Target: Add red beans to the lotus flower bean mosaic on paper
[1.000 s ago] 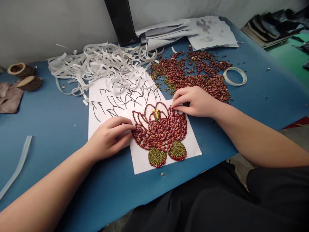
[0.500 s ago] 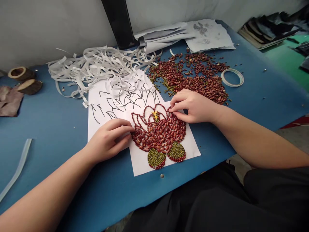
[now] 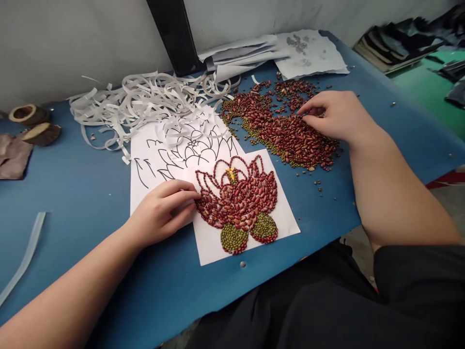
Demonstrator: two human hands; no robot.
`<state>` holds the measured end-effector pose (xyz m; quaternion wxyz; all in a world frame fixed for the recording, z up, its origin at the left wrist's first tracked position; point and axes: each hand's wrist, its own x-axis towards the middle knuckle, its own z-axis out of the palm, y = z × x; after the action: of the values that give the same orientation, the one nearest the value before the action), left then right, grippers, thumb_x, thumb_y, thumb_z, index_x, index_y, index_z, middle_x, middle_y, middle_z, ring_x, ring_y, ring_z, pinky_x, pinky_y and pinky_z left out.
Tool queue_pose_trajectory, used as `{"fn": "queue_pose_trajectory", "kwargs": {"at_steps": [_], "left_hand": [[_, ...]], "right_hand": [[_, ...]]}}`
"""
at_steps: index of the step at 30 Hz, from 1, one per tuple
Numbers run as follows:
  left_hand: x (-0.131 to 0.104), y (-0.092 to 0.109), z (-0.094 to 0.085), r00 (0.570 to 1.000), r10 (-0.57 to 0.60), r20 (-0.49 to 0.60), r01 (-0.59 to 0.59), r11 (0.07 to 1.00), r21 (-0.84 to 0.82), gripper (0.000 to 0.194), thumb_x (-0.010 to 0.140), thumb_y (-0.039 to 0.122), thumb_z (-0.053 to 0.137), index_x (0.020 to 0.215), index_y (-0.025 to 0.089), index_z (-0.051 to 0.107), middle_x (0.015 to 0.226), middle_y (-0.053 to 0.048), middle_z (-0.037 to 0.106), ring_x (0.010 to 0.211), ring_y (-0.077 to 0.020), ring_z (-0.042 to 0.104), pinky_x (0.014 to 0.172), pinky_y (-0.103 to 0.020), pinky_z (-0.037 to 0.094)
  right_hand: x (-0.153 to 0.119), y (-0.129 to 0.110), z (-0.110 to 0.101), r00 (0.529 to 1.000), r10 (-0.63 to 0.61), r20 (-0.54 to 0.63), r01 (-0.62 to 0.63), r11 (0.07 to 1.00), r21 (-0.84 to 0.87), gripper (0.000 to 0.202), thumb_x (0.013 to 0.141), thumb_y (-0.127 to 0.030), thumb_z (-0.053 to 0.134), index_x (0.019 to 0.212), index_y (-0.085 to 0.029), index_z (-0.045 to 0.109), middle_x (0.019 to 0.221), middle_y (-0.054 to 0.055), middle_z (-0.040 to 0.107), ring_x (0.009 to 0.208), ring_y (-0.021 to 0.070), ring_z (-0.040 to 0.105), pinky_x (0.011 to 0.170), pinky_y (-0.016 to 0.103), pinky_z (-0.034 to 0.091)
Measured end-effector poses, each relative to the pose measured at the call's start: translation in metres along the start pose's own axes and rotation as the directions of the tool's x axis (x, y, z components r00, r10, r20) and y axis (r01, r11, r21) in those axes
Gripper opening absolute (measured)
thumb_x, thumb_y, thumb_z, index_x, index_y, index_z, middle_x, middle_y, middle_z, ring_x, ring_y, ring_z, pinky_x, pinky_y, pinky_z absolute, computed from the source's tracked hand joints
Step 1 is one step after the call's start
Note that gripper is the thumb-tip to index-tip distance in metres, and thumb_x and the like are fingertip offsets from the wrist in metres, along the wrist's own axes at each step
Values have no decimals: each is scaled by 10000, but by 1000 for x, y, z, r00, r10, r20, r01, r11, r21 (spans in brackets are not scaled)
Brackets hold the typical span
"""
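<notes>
A flower picture (image 3: 247,198) of red beans with two round green-bean parts lies on white paper near the table's front edge. My left hand (image 3: 165,209) rests at its left side, fingertips touching the leftmost red beans, fingers apart and holding nothing I can see. Above the loose bean pile (image 3: 298,138) is my right hand (image 3: 336,114), its thumb and forefinger bent towards each other with a gap between the tips. Under the flower picture's upper left edge lies a line-drawn sheet (image 3: 145,160), partly covered by curled white strips.
Curled paper strips (image 3: 116,104) lie at the back left, beside cut wood pieces (image 3: 29,115). Folded papers (image 3: 312,53) are at the back. A clear strip (image 3: 27,252) lies at the left on the blue table (image 3: 90,194).
My right hand has moved from the flower's upper right petals up and right to the bean pile, now covering the tape ring. My left hand stays in place.
</notes>
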<state>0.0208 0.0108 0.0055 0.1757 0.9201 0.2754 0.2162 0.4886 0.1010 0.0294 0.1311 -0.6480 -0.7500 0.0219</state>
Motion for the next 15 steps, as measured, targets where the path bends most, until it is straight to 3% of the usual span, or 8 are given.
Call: {"fn": "queue_pose_trajectory", "kwargs": {"at_steps": [3,7,10,15], "left_hand": [[1,0,-1,1000,-3,0,3,1000,-3,225,1037,129,564,1180,199,723,1137,-85,744,1010,-179,750,898,-291,617],[2,0,-1,999,-34,16,34,999,-17,224,1040,156,555,1164,205,734,1129,-94,754,1008,-191,753,900,-310,628],[2,1,-1,999,-35,11,35,999,-18,220,1041,157,558,1159,205,737,1126,-94,755,1002,-191,753,899,-309,626],[1,1,0,1000,-17,-1,17,999,-32,229,1025,124,573,1167,197,737,1137,-88,748,1001,-187,752,899,-293,613]], "right_hand": [[-2,-8,5,981,-196,5,195,977,88,234,919,-358,667,1005,-254,859,1044,87,805,919,238,708,891,397,533],[-9,-28,13,908,-415,51,395,892,220,190,956,-418,692,1011,-323,847,1026,38,804,945,253,728,894,416,560],[-12,-39,21,884,-460,85,434,874,220,213,976,-396,674,1080,-312,841,1104,48,800,1014,271,727,955,436,564],[-9,-39,25,895,-436,92,415,890,188,219,982,-344,651,1085,-289,837,1115,64,798,1023,274,725,973,441,559]]}}
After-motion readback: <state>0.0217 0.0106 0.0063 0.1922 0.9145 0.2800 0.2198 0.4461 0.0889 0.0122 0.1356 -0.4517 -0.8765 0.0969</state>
